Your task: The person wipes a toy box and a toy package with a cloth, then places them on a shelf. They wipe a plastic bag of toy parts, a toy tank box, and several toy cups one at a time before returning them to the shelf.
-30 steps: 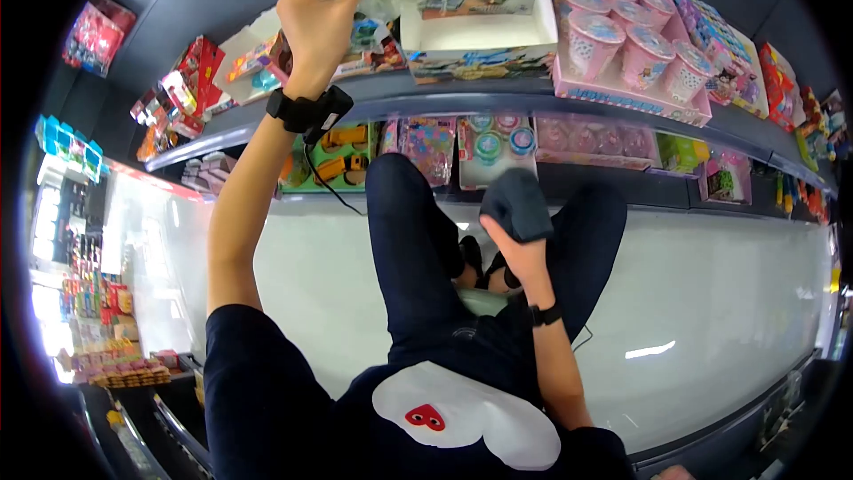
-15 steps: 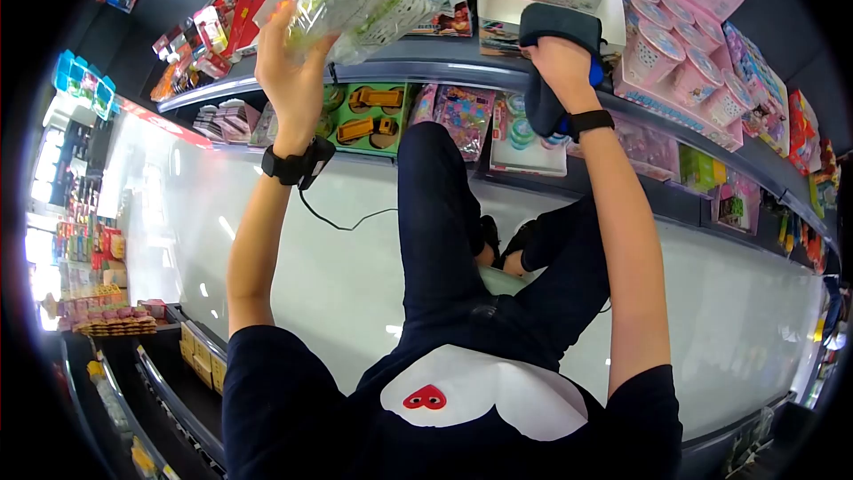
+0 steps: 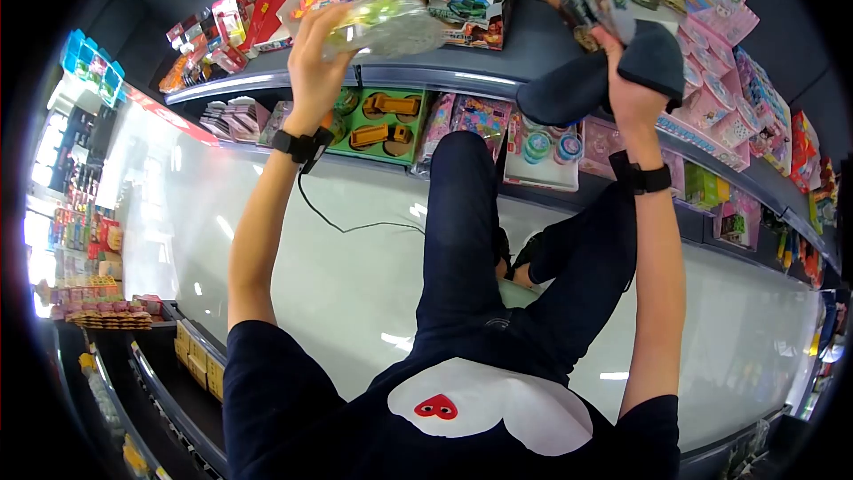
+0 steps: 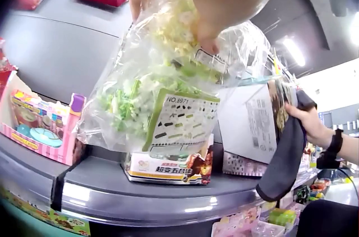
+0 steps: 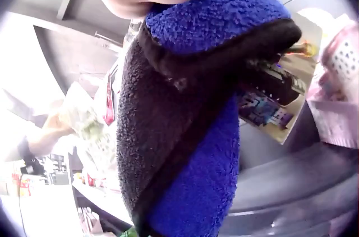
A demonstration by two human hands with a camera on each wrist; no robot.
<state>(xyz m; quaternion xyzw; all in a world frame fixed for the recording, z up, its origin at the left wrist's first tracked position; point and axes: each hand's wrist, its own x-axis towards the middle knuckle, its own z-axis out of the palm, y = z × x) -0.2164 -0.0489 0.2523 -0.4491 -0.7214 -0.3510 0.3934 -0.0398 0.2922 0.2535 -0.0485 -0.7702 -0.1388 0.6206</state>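
My left hand [image 3: 318, 67] grips a clear plastic bag [image 3: 391, 25] above the shelf's front edge. Green and yellowish small pieces and a printed label [image 4: 182, 120] show through the plastic in the left wrist view. My right hand [image 3: 635, 93] holds a folded cloth [image 3: 564, 89], dark grey outside in the head view and bright blue in the right wrist view. One end hangs down past the shelf's edge. The same hand's thumb and fingers pinch the edge of a cardboard box [image 4: 247, 119], which stands tilted over the upper shelf.
Pink cups [image 3: 702, 71] in a display box stand right of my right hand. A box of green toy packs [image 3: 466, 0] sits between my hands. On the lower shelf are yellow toy trucks [image 3: 380, 135] and a tray of round tubs [image 3: 542, 169]. A cable [image 3: 342, 229] trails from my left wrist.
My right hand rose from near my lap with the cloth, up to the upper shelf, and now also holds the box, shifted and tilted. The left hand keeps the bag, now lower in view.
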